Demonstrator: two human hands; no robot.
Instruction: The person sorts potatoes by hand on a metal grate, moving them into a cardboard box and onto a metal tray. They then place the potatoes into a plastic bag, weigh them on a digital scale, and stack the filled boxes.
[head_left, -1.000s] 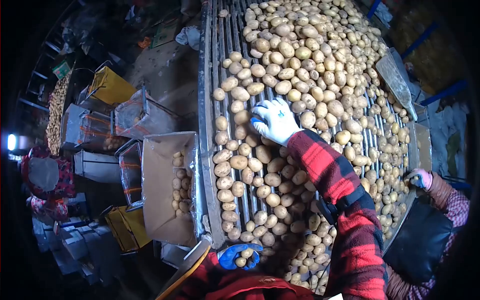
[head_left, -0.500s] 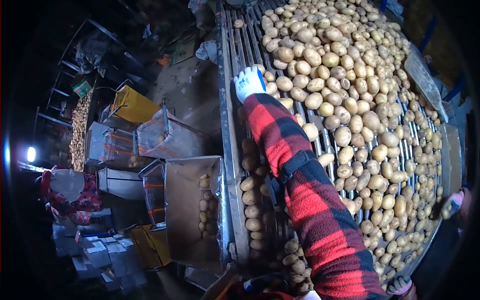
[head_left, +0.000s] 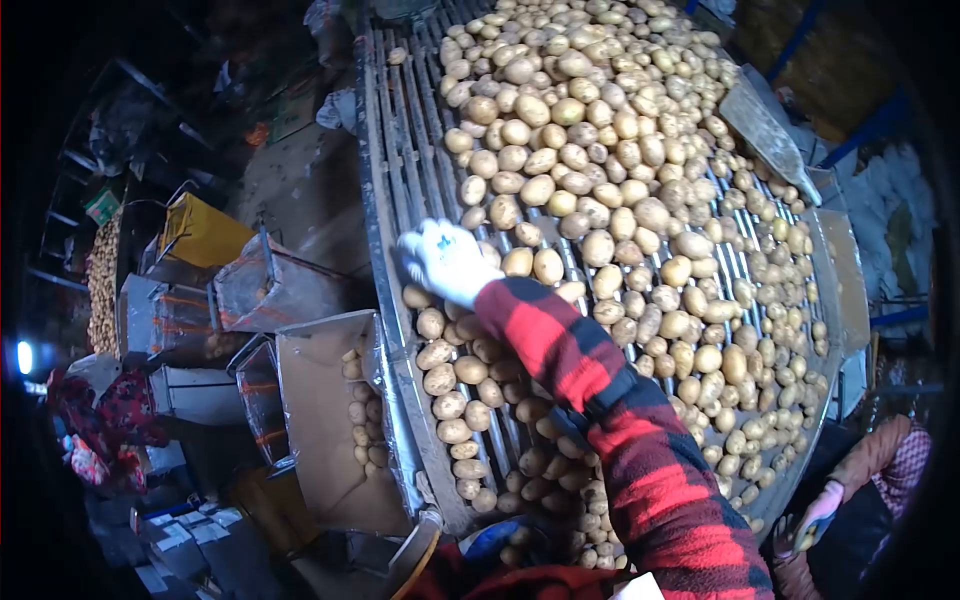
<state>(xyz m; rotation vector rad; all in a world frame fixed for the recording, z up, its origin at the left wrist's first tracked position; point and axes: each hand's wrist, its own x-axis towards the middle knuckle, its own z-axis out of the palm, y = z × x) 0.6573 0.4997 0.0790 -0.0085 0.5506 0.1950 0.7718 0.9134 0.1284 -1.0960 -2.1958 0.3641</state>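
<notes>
My right hand [head_left: 448,262], in a white glove, is over the left side of a roller conveyor [head_left: 400,130], at the end of a red-and-black checked sleeve. Its fingers curl downward, and the back of the hand hides whatever is in them. Potatoes [head_left: 538,190] lie just beside it, and more of them gather below the wrist along the conveyor's left edge. At the bottom, a patch of blue glove, apparently my left hand [head_left: 490,540], shows beside the potatoes near my body. Its fingers cannot be made out.
A cardboard-lined bin [head_left: 320,430] with some potatoes stands against the conveyor's left side. Beyond it are a yellow container [head_left: 205,230] and translucent bins. A metal plate [head_left: 768,135] borders the far right. A co-worker's gloved hand [head_left: 818,515] is at the lower right.
My right hand has drawn back along the conveyor's left side toward me. More potatoes show on the near-left rollers. The view has swung right, showing more of the co-worker.
</notes>
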